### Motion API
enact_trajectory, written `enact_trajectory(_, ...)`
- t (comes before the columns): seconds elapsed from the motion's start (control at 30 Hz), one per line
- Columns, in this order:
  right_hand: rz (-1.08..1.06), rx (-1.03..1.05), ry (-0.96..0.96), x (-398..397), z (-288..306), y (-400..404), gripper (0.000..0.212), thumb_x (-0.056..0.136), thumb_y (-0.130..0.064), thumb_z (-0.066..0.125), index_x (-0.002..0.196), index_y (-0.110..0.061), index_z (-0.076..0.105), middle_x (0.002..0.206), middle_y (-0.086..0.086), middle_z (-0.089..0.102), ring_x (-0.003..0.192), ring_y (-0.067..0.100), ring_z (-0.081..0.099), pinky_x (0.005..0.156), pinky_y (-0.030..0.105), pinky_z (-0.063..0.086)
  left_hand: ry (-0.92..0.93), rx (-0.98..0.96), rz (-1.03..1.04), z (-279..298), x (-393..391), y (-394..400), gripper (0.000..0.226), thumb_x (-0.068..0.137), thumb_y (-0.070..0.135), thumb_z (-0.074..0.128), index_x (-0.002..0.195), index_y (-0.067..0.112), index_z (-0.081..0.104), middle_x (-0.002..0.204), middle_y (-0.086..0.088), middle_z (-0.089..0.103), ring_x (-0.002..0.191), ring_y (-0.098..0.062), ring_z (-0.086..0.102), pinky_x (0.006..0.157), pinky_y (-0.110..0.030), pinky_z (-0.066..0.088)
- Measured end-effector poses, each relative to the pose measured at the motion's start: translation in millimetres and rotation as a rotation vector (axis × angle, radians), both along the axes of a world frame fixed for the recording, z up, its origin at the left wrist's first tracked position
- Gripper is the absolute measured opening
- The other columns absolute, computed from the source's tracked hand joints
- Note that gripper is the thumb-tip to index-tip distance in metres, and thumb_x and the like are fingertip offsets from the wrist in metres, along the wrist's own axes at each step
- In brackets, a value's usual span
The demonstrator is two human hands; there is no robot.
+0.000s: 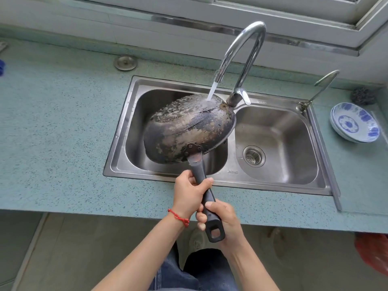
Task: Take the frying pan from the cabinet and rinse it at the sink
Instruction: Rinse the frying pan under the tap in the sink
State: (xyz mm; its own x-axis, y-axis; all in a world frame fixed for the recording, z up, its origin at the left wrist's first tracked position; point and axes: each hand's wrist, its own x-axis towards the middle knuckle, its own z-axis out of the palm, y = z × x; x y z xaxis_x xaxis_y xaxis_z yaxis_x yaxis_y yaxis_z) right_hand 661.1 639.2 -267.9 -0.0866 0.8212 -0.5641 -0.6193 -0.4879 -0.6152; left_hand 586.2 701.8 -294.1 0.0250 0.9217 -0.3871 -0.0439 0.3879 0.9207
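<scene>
The black frying pan (186, 128) is turned bottom up and tilted over the left basin of the steel double sink (231, 177). Its scorched underside faces me. Water runs from the curved chrome faucet (245, 47) onto the pan's far edge. Both hands hold the long black handle. My left hand (189, 193) grips it higher up, close to the pan; a red string is tied round that wrist. Lower down, near the end with the hanging hole, my right hand (225, 220) grips the handle.
The right basin with its drain strainer (254, 155) holds nothing. Stacked blue-and-white bowls (354, 122) and a steel scourer (363, 96) sit on the speckled counter at right. A small second tap (321, 87) stands behind the right basin. A round metal cap (125, 63) lies at back left.
</scene>
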Motion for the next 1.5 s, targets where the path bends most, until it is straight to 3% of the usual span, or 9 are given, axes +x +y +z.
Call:
enact_trajectory(0.17, -0.008, 0.007, 0.078, -2.8, -3.8, 0.4, 0.022, 0.056, -0.015, 0.065, 0.067, 0.002, 0.056, 0.057, 0.007, 0.056, 0.043, 0.012, 0.051, 0.035, 0.021, 0.044, 0.111, 0.038, 0.009, 1.1, -1.6, 1.9, 0.027, 0.071, 0.01, 0.072, 0.065, 0.013, 0.046, 0.059, -0.001, 0.054, 0.051, -0.007, 0.049, 0.049, -0.02, 0.042)
enact_trajectory(0.37, -0.004, 0.007, 0.068, -3.4, -2.8, 1.6, 0.018, 0.058, -0.012, 0.063, 0.068, 0.002, 0.056, 0.058, 0.008, 0.055, 0.043, 0.012, 0.051, 0.036, 0.021, 0.045, 0.109, 0.031, 0.001, -0.2, -3.7, 2.9, 0.026, 0.07, 0.011, 0.073, 0.066, 0.01, 0.048, 0.061, -0.007, 0.056, 0.059, -0.02, 0.052, 0.058, -0.038, 0.046)
enact_trajectory(0.47, 0.025, 0.0, -0.044, -3.2, -0.6, 2.3, 0.009, 0.067, -0.008, 0.054, 0.066, 0.001, 0.055, 0.057, 0.008, 0.053, 0.042, 0.013, 0.051, 0.036, 0.022, 0.045, 0.063, 0.014, -0.009, -2.5, -4.6, 2.8, 0.023, 0.072, 0.011, 0.072, 0.071, 0.002, 0.051, 0.069, -0.02, 0.061, 0.065, -0.024, 0.056, 0.064, -0.046, 0.051)
enact_trajectory(0.53, 0.021, -0.006, -0.108, -2.5, -0.3, 2.3, 0.01, 0.069, -0.007, 0.051, 0.065, 0.001, 0.054, 0.055, 0.008, 0.054, 0.042, 0.014, 0.051, 0.036, 0.023, 0.045, 0.024, -0.003, -0.017, -4.4, -3.6, 1.7, 0.022, 0.074, 0.011, 0.071, 0.07, 0.004, 0.05, 0.068, -0.018, 0.06, 0.067, -0.026, 0.058, 0.067, -0.047, 0.051)
enact_trajectory(0.87, 0.012, -0.029, -0.341, -2.5, -5.1, -2.1, 0.009, 0.064, -0.007, 0.054, 0.056, -0.007, 0.059, 0.05, 0.011, 0.055, 0.039, 0.021, 0.049, 0.038, 0.027, 0.046, -0.212, -0.09, -0.063, -13.3, 1.6, -0.6, 0.01, 0.079, 0.001, 0.064, 0.078, 0.005, 0.055, 0.052, 0.005, 0.063, 0.054, -0.006, 0.062, 0.055, -0.02, 0.052)
enact_trajectory(1.07, 0.044, -0.034, -0.425, -4.0, -7.1, -3.9, 0.006, 0.064, -0.008, 0.055, 0.06, -0.003, 0.057, 0.047, 0.01, 0.056, 0.038, 0.02, 0.05, 0.039, 0.028, 0.047, -0.254, -0.105, -0.055, -19.6, 0.2, -2.5, 0.011, 0.079, -0.001, 0.062, 0.074, 0.007, 0.056, 0.049, 0.005, 0.064, 0.052, -0.006, 0.061, 0.054, -0.018, 0.052)
enact_trajectory(1.17, 0.061, -0.024, -0.46, -5.3, -4.2, -2.0, 0.013, 0.073, -0.002, 0.054, 0.06, -0.003, 0.057, 0.047, 0.009, 0.056, 0.037, 0.02, 0.051, 0.04, 0.028, 0.047, -0.272, -0.119, -0.047, -21.3, -1.6, -1.7, 0.011, 0.079, 0.0, 0.062, 0.073, 0.007, 0.057, 0.05, 0.003, 0.064, 0.052, -0.008, 0.061, 0.054, -0.018, 0.051)
enact_trajectory(1.37, 0.012, -0.038, -0.304, -5.0, 1.8, 4.7, 0.023, 0.083, 0.007, 0.047, 0.062, 0.001, 0.055, 0.053, 0.014, 0.052, 0.039, 0.017, 0.05, 0.037, 0.025, 0.047, -0.204, -0.095, -0.03, -13.9, -1.3, 2.2, 0.011, 0.079, 0.004, 0.064, 0.072, 0.006, 0.056, 0.053, 0.002, 0.063, 0.049, -0.006, 0.059, 0.049, -0.018, 0.048)
enact_trajectory(1.5, -0.043, -0.044, -0.104, -6.0, 1.7, 9.1, 0.009, 0.068, -0.006, 0.053, 0.067, 0.002, 0.053, 0.056, 0.01, 0.053, 0.041, 0.014, 0.05, 0.034, 0.022, 0.044, -0.08, -0.051, -0.019, -8.3, -1.6, 8.2, 0.015, 0.076, 0.005, 0.067, 0.072, 0.005, 0.053, 0.063, -0.009, 0.06, 0.059, -0.017, 0.057, 0.058, -0.029, 0.047)
